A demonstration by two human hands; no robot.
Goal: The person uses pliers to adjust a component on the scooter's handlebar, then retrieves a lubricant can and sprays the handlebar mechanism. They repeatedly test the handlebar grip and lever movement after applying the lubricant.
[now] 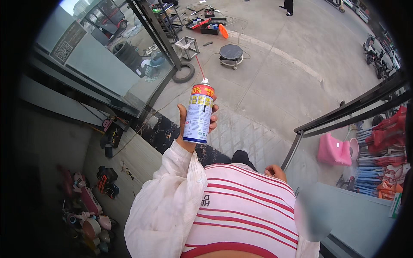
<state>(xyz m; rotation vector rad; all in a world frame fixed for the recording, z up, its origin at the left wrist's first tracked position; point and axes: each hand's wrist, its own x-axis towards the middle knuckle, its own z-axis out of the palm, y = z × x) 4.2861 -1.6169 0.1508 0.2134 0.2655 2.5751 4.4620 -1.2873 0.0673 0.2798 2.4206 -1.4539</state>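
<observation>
My left hand is wrapped round a spray can held upright in front of me. The can is white and blue with a red and yellow band near its top; the thumb lies along its left side and the fingertips curl round its right. From the white nozzle a thin red straw points up and to the left. Partly hidden by my striped shirt, my right hand hangs low at my right side. Its fingers are curled closed, and nothing shows in them.
Glass door frames stand left and right of the doorway. Outside on the concrete are a tyre, a metal frame, a round wheeled stool and open toolboxes with cables. A pink seat is on the right; toy vehicles stand lower left.
</observation>
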